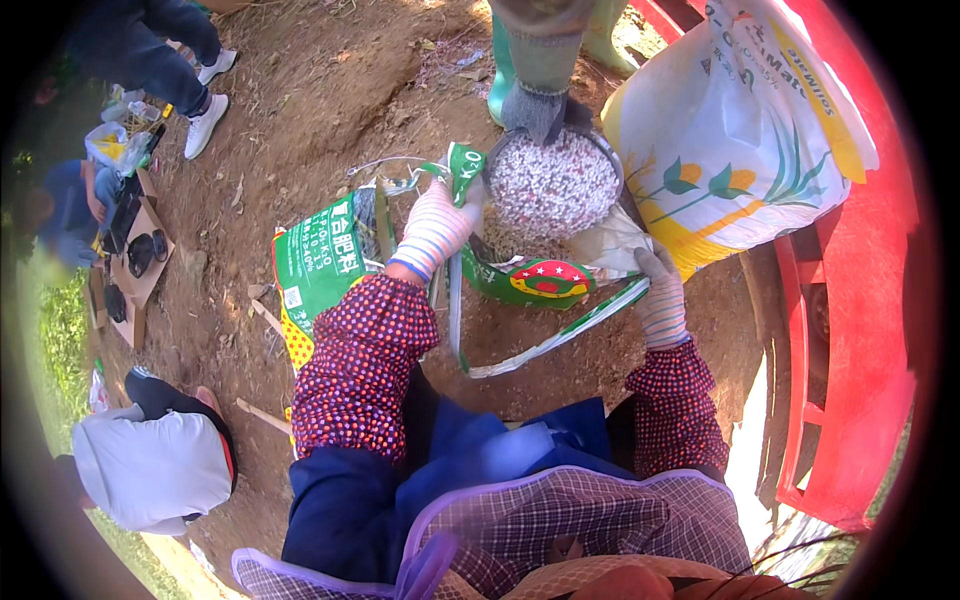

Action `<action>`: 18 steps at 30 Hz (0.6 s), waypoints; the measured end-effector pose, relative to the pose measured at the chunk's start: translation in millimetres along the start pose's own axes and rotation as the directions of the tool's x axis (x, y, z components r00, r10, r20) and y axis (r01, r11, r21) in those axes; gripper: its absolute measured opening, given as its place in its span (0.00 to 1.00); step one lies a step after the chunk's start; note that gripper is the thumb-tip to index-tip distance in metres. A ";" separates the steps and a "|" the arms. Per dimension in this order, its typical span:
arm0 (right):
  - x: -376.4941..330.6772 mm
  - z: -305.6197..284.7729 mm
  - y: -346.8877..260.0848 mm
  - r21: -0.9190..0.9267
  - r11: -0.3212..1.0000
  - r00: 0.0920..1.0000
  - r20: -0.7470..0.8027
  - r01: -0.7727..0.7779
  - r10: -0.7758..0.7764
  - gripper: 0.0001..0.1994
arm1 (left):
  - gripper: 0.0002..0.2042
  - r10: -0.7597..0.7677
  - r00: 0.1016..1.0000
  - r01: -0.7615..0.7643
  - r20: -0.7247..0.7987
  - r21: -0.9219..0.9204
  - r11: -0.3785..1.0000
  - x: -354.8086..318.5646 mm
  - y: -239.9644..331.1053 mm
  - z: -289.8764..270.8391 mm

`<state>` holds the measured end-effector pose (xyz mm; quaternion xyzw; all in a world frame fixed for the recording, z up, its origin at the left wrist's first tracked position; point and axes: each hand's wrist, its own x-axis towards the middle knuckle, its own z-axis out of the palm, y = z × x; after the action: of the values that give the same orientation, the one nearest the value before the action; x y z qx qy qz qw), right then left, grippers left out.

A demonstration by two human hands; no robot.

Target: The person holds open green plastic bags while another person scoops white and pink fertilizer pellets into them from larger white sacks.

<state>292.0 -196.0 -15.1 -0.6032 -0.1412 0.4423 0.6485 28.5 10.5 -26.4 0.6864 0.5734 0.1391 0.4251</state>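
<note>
A green, white-edged, wide-mouthed sack (540,284) is being grasped by left hand (440,226) and right hand (660,297), soil (310,110) spreading left.

Speckled white-pink granules (555,185), green sack (515,283), striped whitish gloves (437,230), red-dotted sleeves (365,365).

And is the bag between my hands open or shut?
Open: your left hand and right hand hold the bag's edges apart, with pale granules at its mouth.
</note>
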 end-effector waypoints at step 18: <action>-10.8 26.0 4.7 -0.155 0.988 0.996 0.086 0.011 0.002 0.20 | 0.26 -0.031 0.999 0.028 0.031 0.108 0.994 -6.9 -10.1 -4.7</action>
<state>265.3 -187.4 -9.5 -0.6322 -0.2042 0.4539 0.5938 16.4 6.0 -29.0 0.7020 0.5831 0.0905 0.3987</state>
